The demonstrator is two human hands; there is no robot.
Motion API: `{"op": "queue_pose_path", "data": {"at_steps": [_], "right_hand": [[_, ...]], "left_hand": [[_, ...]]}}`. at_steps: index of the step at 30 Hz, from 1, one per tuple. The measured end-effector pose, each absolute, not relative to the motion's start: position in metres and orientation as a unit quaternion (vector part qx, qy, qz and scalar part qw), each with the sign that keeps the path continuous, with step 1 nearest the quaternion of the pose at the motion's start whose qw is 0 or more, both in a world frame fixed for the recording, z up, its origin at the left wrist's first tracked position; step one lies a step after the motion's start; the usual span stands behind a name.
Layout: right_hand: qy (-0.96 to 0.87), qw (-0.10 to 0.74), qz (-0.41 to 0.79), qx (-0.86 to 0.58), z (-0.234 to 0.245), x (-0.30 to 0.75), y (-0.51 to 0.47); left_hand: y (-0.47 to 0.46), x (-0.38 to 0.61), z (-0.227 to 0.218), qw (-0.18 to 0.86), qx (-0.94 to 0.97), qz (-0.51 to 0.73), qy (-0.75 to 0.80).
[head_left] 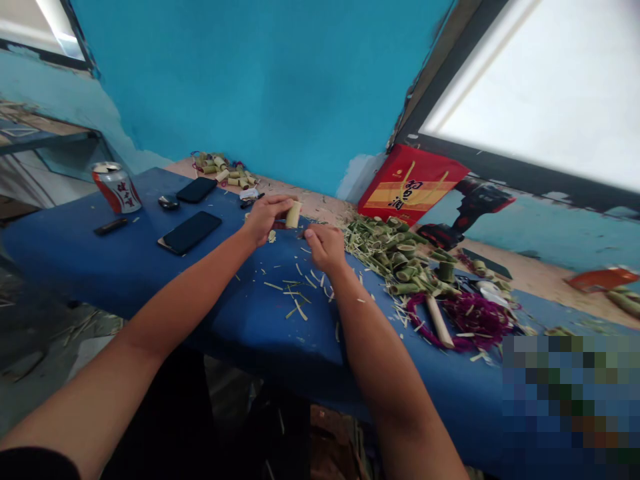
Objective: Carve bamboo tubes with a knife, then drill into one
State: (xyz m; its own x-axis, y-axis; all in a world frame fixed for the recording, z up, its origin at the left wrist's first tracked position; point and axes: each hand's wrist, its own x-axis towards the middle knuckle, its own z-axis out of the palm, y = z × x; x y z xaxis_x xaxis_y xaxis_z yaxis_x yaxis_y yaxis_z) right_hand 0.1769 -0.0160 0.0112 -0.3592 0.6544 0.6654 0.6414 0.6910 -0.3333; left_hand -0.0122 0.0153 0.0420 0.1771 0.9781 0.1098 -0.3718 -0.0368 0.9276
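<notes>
My left hand [264, 217] is closed around a short pale bamboo tube piece [293, 214], held upright above the blue table [150, 267]. Just to its right, my right hand [325, 245] is curled into a pinch close to the tube; what it holds is hidden by the fingers. Thin green and pale shavings [295, 300] lie scattered on the blue surface below both hands.
A heap of cut green bamboo rings [405, 257] lies right of my hands, with purple cord [475, 320] and a stick [440, 321] nearer. Two phones [190, 231] [197, 189], a red can [116, 187], more cut pieces [225, 170], a red box [410, 183] and a drill [467, 210] stand around.
</notes>
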Motion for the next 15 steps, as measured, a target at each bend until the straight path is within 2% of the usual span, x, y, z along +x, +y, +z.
{"op": "queue_pose_path", "data": {"at_steps": [3,15], "right_hand": [[-0.77,0.455,-0.008,-0.448,0.011,0.193,-0.012],[-0.803,0.403,-0.005,-0.44,0.01,0.184,-0.012]], "left_hand": [[0.009,-0.002,0.036,0.612,0.494,0.521,0.333],[0.004,0.006,0.032,0.599,0.479,0.54,0.346]]}}
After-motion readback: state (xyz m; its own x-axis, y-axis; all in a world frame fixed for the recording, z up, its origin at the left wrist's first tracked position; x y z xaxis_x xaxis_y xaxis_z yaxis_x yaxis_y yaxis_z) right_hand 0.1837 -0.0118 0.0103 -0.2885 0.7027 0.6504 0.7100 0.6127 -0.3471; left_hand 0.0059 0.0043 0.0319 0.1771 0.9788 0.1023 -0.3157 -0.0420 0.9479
